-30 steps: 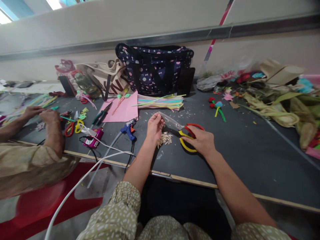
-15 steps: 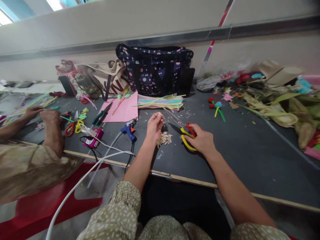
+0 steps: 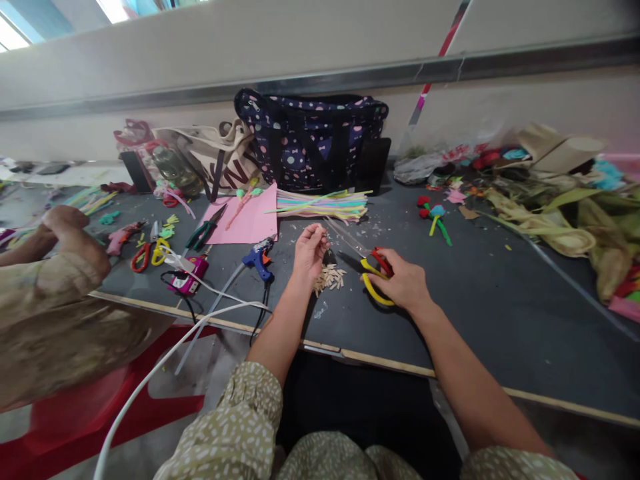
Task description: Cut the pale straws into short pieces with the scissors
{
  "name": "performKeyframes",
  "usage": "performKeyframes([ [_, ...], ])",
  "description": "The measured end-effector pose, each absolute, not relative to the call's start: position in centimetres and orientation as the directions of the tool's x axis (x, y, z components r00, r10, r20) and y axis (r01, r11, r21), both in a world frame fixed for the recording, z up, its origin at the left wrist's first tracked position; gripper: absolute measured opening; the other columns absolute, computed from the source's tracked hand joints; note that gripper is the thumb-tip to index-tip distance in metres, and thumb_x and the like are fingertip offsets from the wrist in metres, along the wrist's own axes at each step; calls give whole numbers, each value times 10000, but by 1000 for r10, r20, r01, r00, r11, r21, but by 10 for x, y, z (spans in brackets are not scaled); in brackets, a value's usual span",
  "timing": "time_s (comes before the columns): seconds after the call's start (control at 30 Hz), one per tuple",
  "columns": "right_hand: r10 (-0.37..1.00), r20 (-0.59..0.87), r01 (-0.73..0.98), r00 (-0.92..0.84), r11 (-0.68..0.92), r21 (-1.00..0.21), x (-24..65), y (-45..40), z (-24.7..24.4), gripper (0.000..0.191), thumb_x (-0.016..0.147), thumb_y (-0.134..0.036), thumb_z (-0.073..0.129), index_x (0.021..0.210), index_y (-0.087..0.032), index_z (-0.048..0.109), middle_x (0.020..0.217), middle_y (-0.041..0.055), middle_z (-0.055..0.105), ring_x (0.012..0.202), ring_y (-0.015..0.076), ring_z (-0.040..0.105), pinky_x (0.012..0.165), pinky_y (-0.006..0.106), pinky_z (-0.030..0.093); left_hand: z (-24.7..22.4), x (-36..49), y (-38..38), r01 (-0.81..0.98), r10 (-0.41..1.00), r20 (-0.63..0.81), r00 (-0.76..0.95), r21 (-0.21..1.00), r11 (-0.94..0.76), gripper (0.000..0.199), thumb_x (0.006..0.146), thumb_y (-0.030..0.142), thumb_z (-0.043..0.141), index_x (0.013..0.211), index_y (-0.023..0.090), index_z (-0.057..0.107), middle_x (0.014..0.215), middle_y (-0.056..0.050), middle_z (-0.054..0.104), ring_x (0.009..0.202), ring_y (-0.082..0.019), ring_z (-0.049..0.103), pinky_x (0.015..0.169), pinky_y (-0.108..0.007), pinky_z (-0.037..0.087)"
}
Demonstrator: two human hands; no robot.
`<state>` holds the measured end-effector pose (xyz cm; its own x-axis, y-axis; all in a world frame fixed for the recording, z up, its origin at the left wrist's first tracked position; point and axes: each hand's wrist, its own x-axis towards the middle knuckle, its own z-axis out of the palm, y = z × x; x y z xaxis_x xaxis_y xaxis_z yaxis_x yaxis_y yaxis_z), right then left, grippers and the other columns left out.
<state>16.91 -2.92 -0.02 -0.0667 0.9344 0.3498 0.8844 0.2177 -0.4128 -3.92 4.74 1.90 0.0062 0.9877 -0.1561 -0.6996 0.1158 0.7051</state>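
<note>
My right hand [image 3: 403, 280] is wrapped round the handles of a pair of scissors [image 3: 377, 298] with red and yellow grips. Their blades point away to the upper left, toward my other hand, and look spread apart. My left hand [image 3: 310, 250] is closed in a pinch above the table, with a small pale piece [image 3: 321, 229] showing at its fingertips. Most of that piece is hidden by the fingers. Right below this hand lies a pile of small pale, elongated pieces [image 3: 331, 279], partly covered by the hand.
Left of my hands lie a blue glue gun [image 3: 259, 260], pliers [image 3: 201, 235], a purple device [image 3: 190, 277] and white cable. Pipe cleaners [image 3: 325, 204] lie before a dotted bag [image 3: 310, 143]. Dried husks [image 3: 560, 220] are heaped right. A co-worker's hand [image 3: 67, 223] is at far left.
The co-worker's hands have drawn back and to the left, uncovering a pink item on the table. My own hands and the scissors have hardly moved.
</note>
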Motion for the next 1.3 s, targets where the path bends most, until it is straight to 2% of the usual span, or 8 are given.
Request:
performKeyframes([
  [0.17, 924, 369, 898, -101, 245, -367, 168, -29, -2, 507, 765, -600, 560, 1101, -221, 593, 801, 29, 698, 657, 185, 634, 583, 277, 404, 19, -38, 48, -709, 988, -155, -3, 697, 107, 300, 600, 210, 817, 814, 171, 610, 664, 54, 612, 521, -24, 536, 554, -157, 450],
  [0.73, 918, 384, 910, -98, 239, -338, 169, -29, -2, 503, 776, -589, 573, 1117, -221, 599, 805, 31, 696, 696, 187, 636, 610, 274, 401, 20, -38, 46, -678, 987, -160, -27, 728, 99, 305, 576, 208, 830, 813, 154, 646, 638, 40, 618, 577, -49, 595, 609, -167, 512],
  [1.1, 910, 406, 899, -84, 245, -363, 171, -29, -4, 525, 770, -612, 565, 1123, -223, 593, 843, 44, 703, 744, 207, 646, 638, 289, 418, 20, -38, 47, -671, 981, -187, -47, 733, 107, 292, 593, 176, 815, 837, 154, 656, 701, 28, 650, 598, -54, 605, 607, -177, 498],
  [1.3, 918, 383, 884, -107, 264, -386, 171, -29, -4, 521, 760, -595, 580, 1136, -235, 596, 858, 41, 704, 720, 200, 648, 638, 289, 437, 20, -39, 47, -669, 977, -201, -67, 735, 105, 260, 615, 171, 801, 826, 162, 650, 658, 37, 629, 595, -56, 598, 623, -183, 481],
])
